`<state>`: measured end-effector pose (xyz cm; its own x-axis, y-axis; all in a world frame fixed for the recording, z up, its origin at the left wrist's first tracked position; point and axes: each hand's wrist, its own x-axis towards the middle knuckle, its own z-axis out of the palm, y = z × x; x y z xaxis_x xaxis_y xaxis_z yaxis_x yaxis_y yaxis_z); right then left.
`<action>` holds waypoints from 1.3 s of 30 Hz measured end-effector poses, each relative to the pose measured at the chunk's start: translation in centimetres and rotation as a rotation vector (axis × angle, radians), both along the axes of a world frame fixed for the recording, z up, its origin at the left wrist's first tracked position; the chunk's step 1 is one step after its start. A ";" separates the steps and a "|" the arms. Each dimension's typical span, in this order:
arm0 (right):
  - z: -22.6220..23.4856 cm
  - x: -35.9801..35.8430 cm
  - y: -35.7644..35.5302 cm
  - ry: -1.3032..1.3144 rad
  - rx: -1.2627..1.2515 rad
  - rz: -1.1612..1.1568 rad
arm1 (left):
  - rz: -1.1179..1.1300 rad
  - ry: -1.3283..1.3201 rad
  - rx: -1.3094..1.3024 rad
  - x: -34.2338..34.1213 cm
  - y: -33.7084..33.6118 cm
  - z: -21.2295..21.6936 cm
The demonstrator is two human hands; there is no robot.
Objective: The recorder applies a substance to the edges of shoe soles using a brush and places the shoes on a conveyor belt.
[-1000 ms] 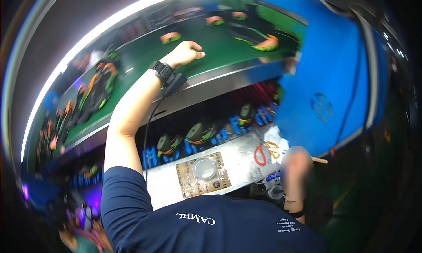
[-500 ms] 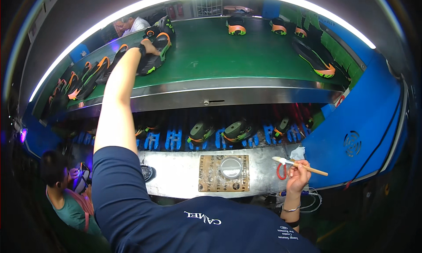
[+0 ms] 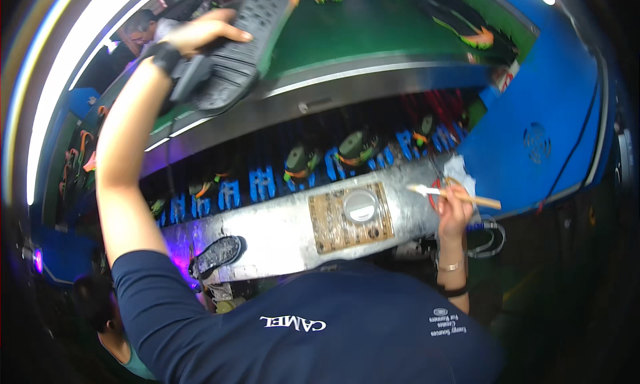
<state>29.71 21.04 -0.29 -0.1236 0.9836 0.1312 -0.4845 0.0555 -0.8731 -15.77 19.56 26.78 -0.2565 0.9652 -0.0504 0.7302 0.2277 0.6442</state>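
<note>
My left hand (image 3: 203, 34) is raised over the green belt at the upper left, closed on a dark shoe sole (image 3: 240, 61) with grooves and holes on its face. A second dark piece beside it is blurred; I cannot tell whether it is in the hand too. At the right, over the metal bench's end, my right hand (image 3: 455, 214) grips a brush (image 3: 485, 202) by its wooden handle, its pale bristles pointing left. Left of the brush, a round grey container (image 3: 361, 206) sits on a brown printed sheet (image 3: 323, 231).
The metal bench (image 3: 277, 241) carries a dark sole (image 3: 219, 256) at its left. Behind it, a lower rack holds blue clamps (image 3: 262, 184) and upturned shoe parts (image 3: 358, 147). More soles (image 3: 460, 24) lie on the green belt (image 3: 333, 44). Two other people are at the left.
My left hand has lifted the sole off the belt and tilted it toward me. The view has turned, revealing more of the bench's left. My right hand still holds the brush.
</note>
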 end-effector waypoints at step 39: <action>-2.1 -8.1 1.5 -0.350 0.219 0.470 | 0.189 -1.707 0.417 16.3 -18.6 -21.2</action>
<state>21.58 22.50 -2.39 -0.6089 0.7685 0.1969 -0.1880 0.1014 -0.9769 0.53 0.98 5.55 -0.2850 0.9486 -0.1373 -0.7706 -0.1417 0.6213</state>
